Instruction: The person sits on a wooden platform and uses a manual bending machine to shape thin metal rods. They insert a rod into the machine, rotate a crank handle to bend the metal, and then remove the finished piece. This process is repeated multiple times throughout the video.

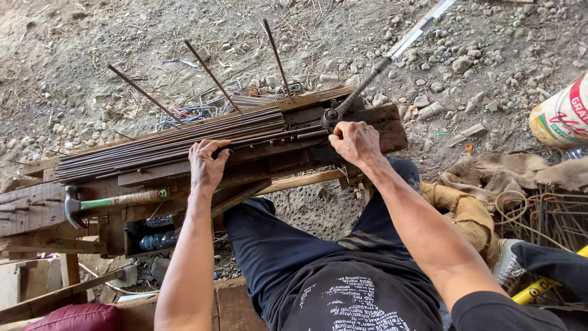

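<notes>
A bundle of thin steel rods lies along a rough wooden bench. My left hand rests on the near edge of the bundle, fingers curled over the rods. My right hand presses on the rods' right end at a rusty bending jig. A long metal lever rises from the jig's pivot toward the upper right. Three rod ends stick up bent behind the bundle.
A hammer with a green-and-tan handle lies on the bench at left. Bent wire loops lie on the gravel behind. A sack, burlap, more rods and someone's shoe are at right.
</notes>
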